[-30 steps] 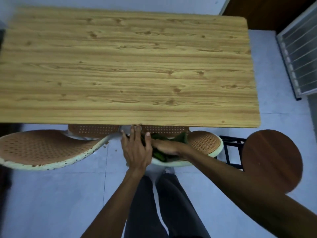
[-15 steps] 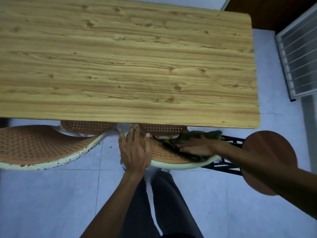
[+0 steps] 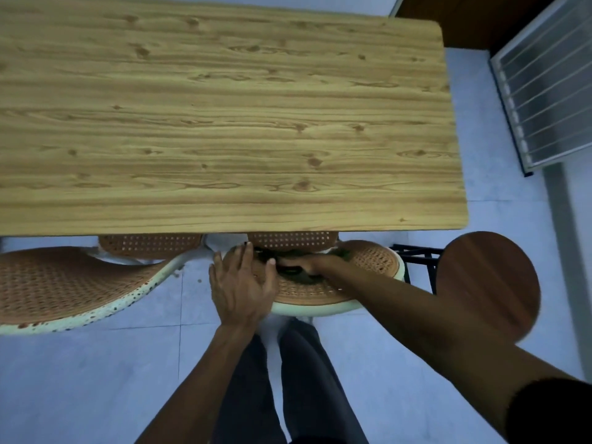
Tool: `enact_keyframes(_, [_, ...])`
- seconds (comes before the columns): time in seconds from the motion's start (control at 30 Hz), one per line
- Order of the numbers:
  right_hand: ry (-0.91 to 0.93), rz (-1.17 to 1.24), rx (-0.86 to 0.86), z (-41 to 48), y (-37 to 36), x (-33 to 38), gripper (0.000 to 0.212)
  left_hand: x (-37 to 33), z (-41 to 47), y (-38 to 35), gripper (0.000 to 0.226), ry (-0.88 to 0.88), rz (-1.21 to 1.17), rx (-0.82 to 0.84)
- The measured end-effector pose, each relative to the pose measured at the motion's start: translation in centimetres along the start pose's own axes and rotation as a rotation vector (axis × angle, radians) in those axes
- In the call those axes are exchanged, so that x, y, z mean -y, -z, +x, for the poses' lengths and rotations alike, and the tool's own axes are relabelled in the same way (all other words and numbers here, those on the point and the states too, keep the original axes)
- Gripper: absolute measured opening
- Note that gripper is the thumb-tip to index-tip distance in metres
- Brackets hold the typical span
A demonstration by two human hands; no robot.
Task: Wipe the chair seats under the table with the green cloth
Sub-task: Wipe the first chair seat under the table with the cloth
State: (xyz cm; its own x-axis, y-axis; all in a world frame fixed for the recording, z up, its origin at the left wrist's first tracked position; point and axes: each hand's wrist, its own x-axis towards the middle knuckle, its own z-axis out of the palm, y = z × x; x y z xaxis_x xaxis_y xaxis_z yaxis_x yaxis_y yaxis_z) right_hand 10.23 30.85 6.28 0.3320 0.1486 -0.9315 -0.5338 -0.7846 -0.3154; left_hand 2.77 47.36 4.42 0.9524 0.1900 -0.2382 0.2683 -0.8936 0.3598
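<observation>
A woven brown chair seat [image 3: 371, 261] with a pale rim pokes out from under the wooden table [image 3: 224, 123], right in front of me. My right hand [image 3: 304, 262] presses the dark green cloth [image 3: 296, 272] onto the seat near the table's front edge; the cloth is mostly hidden under the hand. My left hand [image 3: 242, 283] lies flat with spread fingers on the seat's left rim. A second woven seat [image 3: 64, 286] sits at the left, half under the table.
A round dark-wood stool [image 3: 487, 283] on a black frame stands at the right. A ribbed metal panel [image 3: 544, 84] leans at the far right. Two woven chair backs [image 3: 150, 245] show under the table edge. My legs [image 3: 288, 379] stand on a grey tiled floor.
My right hand has swept the cloth from the seat's right side back leftward toward my left hand. The left hand has stayed on the seat's rim.
</observation>
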Motion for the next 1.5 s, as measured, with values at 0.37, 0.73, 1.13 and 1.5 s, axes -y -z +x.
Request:
enact_keyframes(0.37, [0.136, -0.709, -0.053, -5.4, 1.4, -6.1, 0.063, -0.3, 1.8, 0.9, 0.077, -0.037, 0.214, 0.169])
enact_keyframes(0.73, [0.331, -0.081, -1.084, -9.8, -6.4, -11.9, 0.054, -4.4, 1.4, 4.2, 0.071, -0.109, -0.092, 0.52])
enact_keyframes(1.13, [0.282, 1.438, -0.653, -9.9, -7.8, -14.1, 0.039, -11.3, 1.2, 0.7, 0.055, -0.082, -0.136, 0.708])
enact_keyframes(1.5, [0.223, 1.452, -0.727, -11.7, -6.9, -6.5, 0.037, -8.8, -3.1, 9.0, 0.029, -0.084, -0.808, 0.478])
